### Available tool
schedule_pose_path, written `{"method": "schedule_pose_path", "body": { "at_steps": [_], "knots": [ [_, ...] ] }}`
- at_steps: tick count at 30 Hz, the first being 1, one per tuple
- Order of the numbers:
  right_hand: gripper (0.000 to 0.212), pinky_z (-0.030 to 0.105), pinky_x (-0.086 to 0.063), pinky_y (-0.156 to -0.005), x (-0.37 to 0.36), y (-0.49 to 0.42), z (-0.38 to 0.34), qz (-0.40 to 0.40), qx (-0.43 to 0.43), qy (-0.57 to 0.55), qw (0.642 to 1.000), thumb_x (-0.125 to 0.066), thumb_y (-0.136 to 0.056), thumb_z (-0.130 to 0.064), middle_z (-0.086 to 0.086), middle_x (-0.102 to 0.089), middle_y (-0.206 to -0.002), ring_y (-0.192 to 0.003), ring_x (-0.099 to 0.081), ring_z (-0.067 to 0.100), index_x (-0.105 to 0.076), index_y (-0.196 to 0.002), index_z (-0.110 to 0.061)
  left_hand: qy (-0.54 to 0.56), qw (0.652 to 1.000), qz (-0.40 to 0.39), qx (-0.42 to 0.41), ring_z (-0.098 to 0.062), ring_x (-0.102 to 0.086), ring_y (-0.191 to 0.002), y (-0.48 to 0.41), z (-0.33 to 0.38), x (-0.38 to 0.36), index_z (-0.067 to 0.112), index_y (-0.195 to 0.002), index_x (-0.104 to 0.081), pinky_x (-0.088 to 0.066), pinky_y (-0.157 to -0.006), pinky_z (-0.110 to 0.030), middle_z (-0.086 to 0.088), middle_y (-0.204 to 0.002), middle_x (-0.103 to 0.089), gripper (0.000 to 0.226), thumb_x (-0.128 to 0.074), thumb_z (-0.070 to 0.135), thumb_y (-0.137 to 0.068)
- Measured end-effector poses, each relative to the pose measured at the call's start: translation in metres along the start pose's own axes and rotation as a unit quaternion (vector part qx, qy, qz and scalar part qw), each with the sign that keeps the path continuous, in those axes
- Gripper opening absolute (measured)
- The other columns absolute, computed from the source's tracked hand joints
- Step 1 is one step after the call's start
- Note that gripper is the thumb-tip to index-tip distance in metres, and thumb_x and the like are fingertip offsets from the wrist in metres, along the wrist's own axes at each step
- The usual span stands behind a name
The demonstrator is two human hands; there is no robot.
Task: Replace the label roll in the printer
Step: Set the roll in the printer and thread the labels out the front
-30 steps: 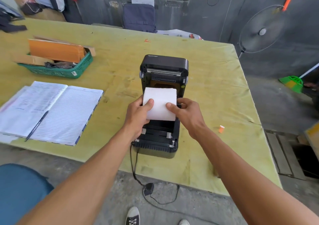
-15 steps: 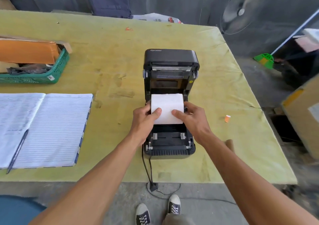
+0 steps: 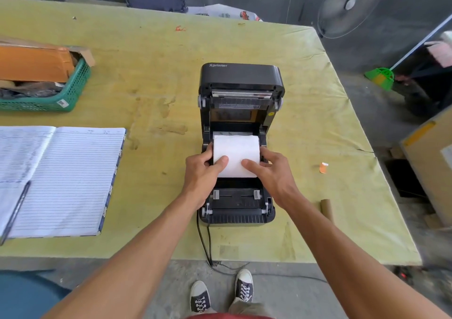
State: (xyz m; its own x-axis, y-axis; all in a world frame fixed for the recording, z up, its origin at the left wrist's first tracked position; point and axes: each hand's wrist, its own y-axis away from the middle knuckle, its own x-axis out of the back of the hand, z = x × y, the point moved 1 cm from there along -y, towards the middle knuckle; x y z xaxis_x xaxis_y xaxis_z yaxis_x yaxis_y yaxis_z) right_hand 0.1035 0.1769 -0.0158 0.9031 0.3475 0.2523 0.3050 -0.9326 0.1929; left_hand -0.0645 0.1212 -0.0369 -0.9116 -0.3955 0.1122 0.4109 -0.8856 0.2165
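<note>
A black label printer (image 3: pixel 241 74) stands on the yellow-green table (image 3: pixel 151 79) with its lid raised toward the back. A white label roll (image 3: pixel 236 147) sits low in the open bay between the side guides. My left hand (image 3: pixel 203 174) grips the roll's left end, thumb on its front face. My right hand (image 3: pixel 271 172) grips the right end, thumb also on the front. The roll's ends and the holders are hidden by my fingers. An empty brown cardboard core (image 3: pixel 326 208) lies on the table to the printer's right.
An open lined notebook (image 3: pixel 71 179) with a pen (image 3: pixel 14 211) lies at the left. A green basket (image 3: pixel 71 91) with cardboard stands at the back left. A small orange scrap (image 3: pixel 323 167) lies to the right. The printer's cable (image 3: pixel 204 243) hangs over the near table edge.
Both hands have lowered the roll from above the printer down into the bay. The camera has moved closer and tilted down.
</note>
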Motion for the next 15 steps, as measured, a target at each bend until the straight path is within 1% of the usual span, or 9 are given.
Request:
{"method": "schedule_pose_path", "body": {
  "at_steps": [2, 4, 8, 9, 10, 12, 13, 14, 15],
  "knots": [
    [0.031, 0.029, -0.061, -0.077, 0.0, 0.0, 0.002, 0.003, -0.002, 0.003, 1.0, -0.074, -0.086, -0.01, 0.003, -0.077, -0.103, -0.084, -0.075, 0.017, -0.069, -0.116, -0.011, -0.012, 1.0, 0.002, -0.002, -0.007, -0.065, -0.109, 0.0, 0.0, -0.001, 0.017, -0.139, -0.056, -0.051, -0.097, -0.023, 0.004, -0.137, -0.061, 0.05, -0.069, 0.018, -0.09],
    [0.032, 0.024, -0.06, -0.073, 0.0, -0.002, 0.003, 0.007, -0.009, -0.002, 1.0, -0.075, -0.085, -0.01, 0.006, -0.076, -0.102, -0.082, -0.075, 0.016, -0.07, -0.117, -0.006, -0.03, 1.0, 0.003, -0.007, -0.009, -0.065, -0.109, 0.001, 0.001, -0.002, 0.016, -0.139, -0.056, -0.051, -0.097, -0.024, 0.004, -0.137, -0.061, 0.051, -0.07, 0.018, -0.09],
    [0.035, 0.016, -0.058, -0.07, 0.004, -0.004, 0.005, 0.013, -0.025, 0.005, 1.0, -0.076, -0.085, -0.009, -0.001, -0.075, -0.093, -0.075, -0.073, 0.003, -0.069, -0.119, -0.004, -0.069, 0.998, 0.009, 0.002, -0.015, -0.064, -0.111, 0.0, 0.004, -0.002, 0.015, -0.136, -0.059, -0.052, -0.098, -0.029, 0.002, -0.137, -0.06, 0.049, -0.071, 0.02, -0.089],
    [0.033, 0.019, -0.059, -0.07, 0.004, -0.003, 0.005, 0.016, -0.023, 0.02, 0.999, -0.076, -0.085, -0.009, 0.001, -0.075, -0.092, -0.075, -0.073, 0.004, -0.071, -0.117, -0.004, -0.079, 0.997, 0.012, 0.006, -0.017, -0.064, -0.113, 0.001, 0.005, -0.001, 0.014, -0.134, -0.061, -0.052, -0.099, -0.031, 0.001, -0.138, -0.06, 0.047, -0.072, 0.02, -0.088],
    [0.03, 0.026, -0.061, -0.072, 0.004, -0.004, 0.005, 0.024, -0.022, 0.031, 0.999, -0.076, -0.085, -0.011, 0.006, -0.076, -0.09, -0.075, -0.074, 0.01, -0.073, -0.113, -0.002, -0.091, 0.996, 0.016, 0.01, -0.018, -0.064, -0.114, 0.002, 0.006, -0.001, 0.014, -0.132, -0.062, -0.051, -0.099, -0.032, 0.001, -0.137, -0.06, 0.046, -0.072, 0.02, -0.087],
    [0.027, 0.045, -0.061, -0.073, 0.002, -0.005, 0.007, 0.038, -0.019, 0.073, 0.996, -0.078, -0.081, -0.022, 0.02, -0.072, -0.083, -0.072, -0.071, 0.027, -0.077, -0.099, -0.001, -0.121, 0.992, 0.027, 0.015, -0.019, -0.063, -0.114, 0.004, 0.007, -0.001, 0.013, -0.129, -0.064, -0.05, -0.099, -0.03, 0.002, -0.137, -0.061, 0.045, -0.074, 0.02, -0.086],
    [0.033, 0.048, -0.059, -0.072, 0.002, -0.005, 0.008, 0.041, -0.016, 0.101, 0.994, -0.079, -0.077, -0.033, 0.022, -0.068, -0.081, -0.071, -0.066, 0.029, -0.078, -0.094, -0.004, -0.137, 0.99, 0.034, 0.02, -0.019, -0.063, -0.115, 0.005, 0.008, 0.0, 0.013, -0.13, -0.064, -0.049, -0.099, -0.03, 0.002, -0.137, -0.06, 0.046, -0.074, 0.02, -0.085],
    [0.042, 0.048, -0.059, -0.073, 0.002, -0.007, 0.011, 0.042, -0.016, 0.123, 0.991, -0.077, -0.072, -0.045, 0.017, -0.068, -0.082, -0.074, -0.063, 0.027, -0.078, -0.093, -0.009, -0.151, 0.988, 0.039, 0.022, -0.019, -0.062, -0.115, 0.006, 0.009, 0.0, 0.013, -0.13, -0.064, -0.049, -0.1, -0.031, 0.001, -0.136, -0.061, 0.048, -0.075, 0.021, -0.085],
    [0.051, 0.046, -0.059, -0.077, 0.001, -0.01, 0.013, 0.041, -0.018, 0.144, 0.989, -0.075, -0.066, -0.054, 0.014, -0.068, -0.09, -0.081, -0.063, 0.024, -0.078, -0.095, -0.013, -0.164, 0.985, 0.041, 0.022, -0.02, -0.063, -0.115, 0.005, 0.011, 0.0, 0.013, -0.13, -0.064, -0.049, -0.099, -0.032, 0.0, -0.133, -0.064, 0.049, -0.077, 0.021, -0.083]
  ]
}}
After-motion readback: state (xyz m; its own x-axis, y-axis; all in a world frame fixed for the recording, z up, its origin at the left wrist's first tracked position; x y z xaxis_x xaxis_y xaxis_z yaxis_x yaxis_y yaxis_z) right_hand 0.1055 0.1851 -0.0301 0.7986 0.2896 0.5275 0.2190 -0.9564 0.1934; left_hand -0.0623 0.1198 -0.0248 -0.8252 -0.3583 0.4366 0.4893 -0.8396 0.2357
